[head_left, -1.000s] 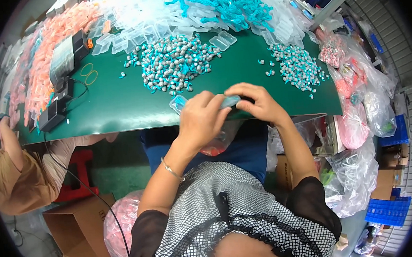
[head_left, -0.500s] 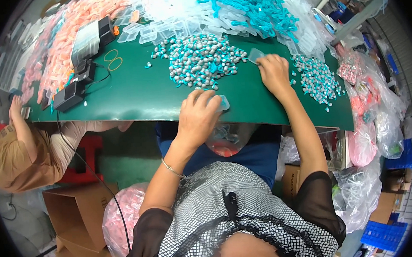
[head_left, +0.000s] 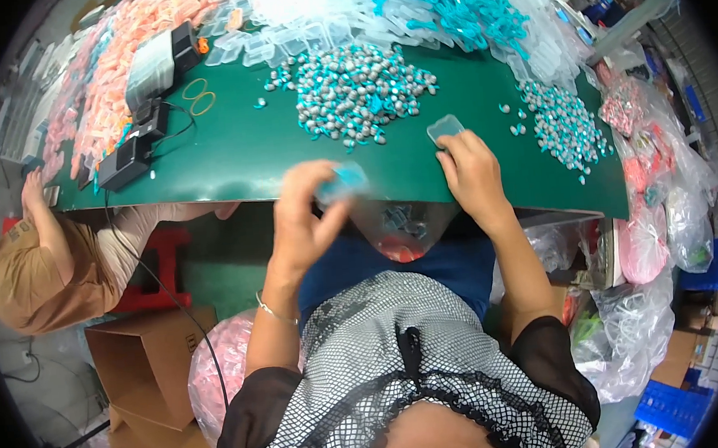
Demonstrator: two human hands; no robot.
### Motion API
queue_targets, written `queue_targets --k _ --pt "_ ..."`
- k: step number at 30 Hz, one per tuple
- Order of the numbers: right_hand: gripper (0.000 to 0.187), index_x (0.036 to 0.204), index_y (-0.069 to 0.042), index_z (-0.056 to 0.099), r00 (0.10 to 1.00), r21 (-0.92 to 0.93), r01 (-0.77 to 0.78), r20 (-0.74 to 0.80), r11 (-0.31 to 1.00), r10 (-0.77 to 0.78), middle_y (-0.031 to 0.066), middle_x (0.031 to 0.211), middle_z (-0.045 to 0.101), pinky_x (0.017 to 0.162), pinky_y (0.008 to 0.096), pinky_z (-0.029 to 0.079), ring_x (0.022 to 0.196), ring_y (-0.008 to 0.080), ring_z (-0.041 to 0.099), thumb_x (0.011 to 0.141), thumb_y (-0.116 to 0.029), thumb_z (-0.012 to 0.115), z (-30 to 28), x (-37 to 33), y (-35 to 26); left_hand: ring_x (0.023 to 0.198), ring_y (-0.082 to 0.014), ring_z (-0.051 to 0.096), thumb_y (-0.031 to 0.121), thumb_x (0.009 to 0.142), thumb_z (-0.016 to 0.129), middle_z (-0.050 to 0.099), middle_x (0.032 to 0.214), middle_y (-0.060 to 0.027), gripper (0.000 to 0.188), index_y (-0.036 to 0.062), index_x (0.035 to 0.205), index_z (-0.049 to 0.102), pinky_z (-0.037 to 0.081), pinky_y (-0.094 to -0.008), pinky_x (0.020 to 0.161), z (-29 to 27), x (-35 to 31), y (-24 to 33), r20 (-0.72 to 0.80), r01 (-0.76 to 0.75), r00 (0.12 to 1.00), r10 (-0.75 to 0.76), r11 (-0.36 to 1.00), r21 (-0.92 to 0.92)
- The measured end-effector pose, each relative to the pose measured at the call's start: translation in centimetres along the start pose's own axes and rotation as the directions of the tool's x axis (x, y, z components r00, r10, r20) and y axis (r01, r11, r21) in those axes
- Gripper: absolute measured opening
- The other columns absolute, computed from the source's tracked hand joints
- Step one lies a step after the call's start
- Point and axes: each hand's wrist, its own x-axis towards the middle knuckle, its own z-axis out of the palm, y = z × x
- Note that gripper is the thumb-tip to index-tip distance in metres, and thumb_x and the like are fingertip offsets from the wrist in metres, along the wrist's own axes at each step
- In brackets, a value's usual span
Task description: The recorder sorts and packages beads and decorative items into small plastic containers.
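Note:
My left hand (head_left: 300, 216) is at the table's near edge, thumb and fingers closed on a small clear plastic case (head_left: 344, 182) with something teal in it; motion smears the case. Farther right, my right hand (head_left: 473, 170) pinches another clear plastic case (head_left: 445, 126) by its near end, just above the green table (head_left: 408, 158). Beyond my hands lies a heap of small grey-and-teal pieces (head_left: 358, 91). A smaller heap of similar pieces (head_left: 567, 130) is right of my right hand.
Clear plastic cases (head_left: 296, 38) and teal strap-like pieces (head_left: 452, 9) are piled at the back. Black boxes (head_left: 124, 163) with a cable, rubber bands (head_left: 202, 102) and orange pieces (head_left: 109, 100) lie left. Another person (head_left: 42, 271) sits at left. A clear bag (head_left: 401, 225) hangs below the edge.
My left hand has lifted its case off the table and swung it left. My right hand has drawn its clear case nearer to me, away from the heaps.

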Motion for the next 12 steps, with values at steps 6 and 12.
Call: queue_targets --k 6,12 --pt "0.020 0.100 -0.005 0.065 0.999 0.016 0.034 -0.022 0.999 -0.033 0.0121 0.097 0.063 0.078 0.0413 0.049 0.090 0.0322 0.062 0.080 -0.004 0.069 -1.2 0.0 0.5 0.088 -0.0307 0.065 0.021 0.078 0.077 0.067 0.097 -0.0141 0.038 0.0066 0.109 0.059 0.051 -0.0386 0.077 9.6 -5.9 -2.0 0.704 0.555 0.679 -0.208 0.773 -0.308" --pt "0.034 0.114 -0.008 0.067 0.999 0.256 0.046 0.009 0.966 -0.050 0.0126 0.111 0.065 0.103 0.0417 0.040 0.109 0.0285 0.060 0.080 -0.007 0.070 -5.6 -1.6 -1.1 0.108 -0.0337 0.064 0.038 0.077 0.072 0.065 0.119 -0.0182 0.055 0.0116 0.124 0.058 0.049 -0.0445 0.094 20.1 -7.7 -11.6 0.770 0.253 0.452 -0.449 0.893 0.372"
